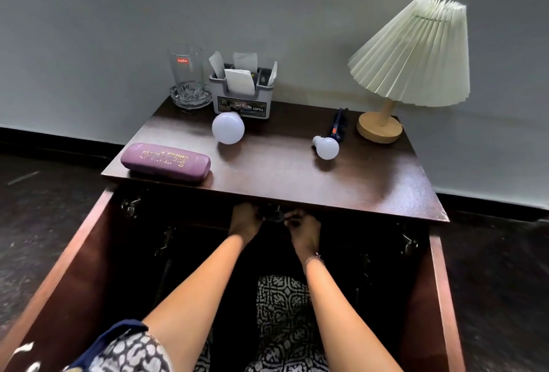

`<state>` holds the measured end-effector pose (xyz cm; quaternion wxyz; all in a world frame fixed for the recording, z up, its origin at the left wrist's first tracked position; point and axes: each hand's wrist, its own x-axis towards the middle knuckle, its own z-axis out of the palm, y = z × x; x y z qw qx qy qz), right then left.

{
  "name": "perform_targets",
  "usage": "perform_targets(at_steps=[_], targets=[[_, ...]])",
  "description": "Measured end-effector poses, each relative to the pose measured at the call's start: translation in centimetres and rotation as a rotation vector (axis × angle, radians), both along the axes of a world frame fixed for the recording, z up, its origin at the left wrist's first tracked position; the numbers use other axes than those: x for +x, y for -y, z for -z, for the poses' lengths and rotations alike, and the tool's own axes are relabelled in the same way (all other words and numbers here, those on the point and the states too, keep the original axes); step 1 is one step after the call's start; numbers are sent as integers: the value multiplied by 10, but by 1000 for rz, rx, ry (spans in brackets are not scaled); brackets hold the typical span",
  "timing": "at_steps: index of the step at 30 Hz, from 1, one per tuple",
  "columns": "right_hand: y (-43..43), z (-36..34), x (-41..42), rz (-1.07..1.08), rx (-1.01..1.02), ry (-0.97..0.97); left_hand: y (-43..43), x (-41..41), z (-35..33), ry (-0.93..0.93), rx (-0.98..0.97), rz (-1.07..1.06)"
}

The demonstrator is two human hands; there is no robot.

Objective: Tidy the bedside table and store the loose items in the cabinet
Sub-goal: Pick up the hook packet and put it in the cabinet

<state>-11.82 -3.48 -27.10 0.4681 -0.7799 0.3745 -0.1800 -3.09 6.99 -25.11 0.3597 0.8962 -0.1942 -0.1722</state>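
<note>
— Where are the hands?
— Both are inside the open cabinet (74, 252), just under the front edge of the table top (282, 184). The left hand (245, 221) and the right hand (303, 227) are close together.
— Are they holding something?
— Yes. A small dark thing (274, 214) sits between them. The fingers of both hands curl onto it, one hand at each end. It is too dark in there to tell what it is.
— What is on top?
— A purple case (165, 161) at the front left corner. A big bulb (228, 128) and a small bulb (326, 147) lie further back, well apart from the hands.
</note>
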Motion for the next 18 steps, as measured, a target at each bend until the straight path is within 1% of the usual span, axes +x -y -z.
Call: perform_targets(at_steps=[4, 7, 10, 13, 16, 18], targets=[[-5, -4, -12, 40, 20, 62, -8, -5, -12, 14, -24, -61], [-12, -10, -23, 101, 46, 103, -12, -12, -22, -53, -78, -101], [-22, -24, -32, 125, 72, 131, -17, -22, -33, -69, -105, -100], [-34, -44, -39, 143, -8, 185, -27, -35, -45, 37, -136, -84], [-48, -61, -46, 123, -14, 210, -37, -49, -55, 98, -146, -54], [-56, -69, -52, 127, -7, 251, -43, -59, -61, 195, -137, -26]])
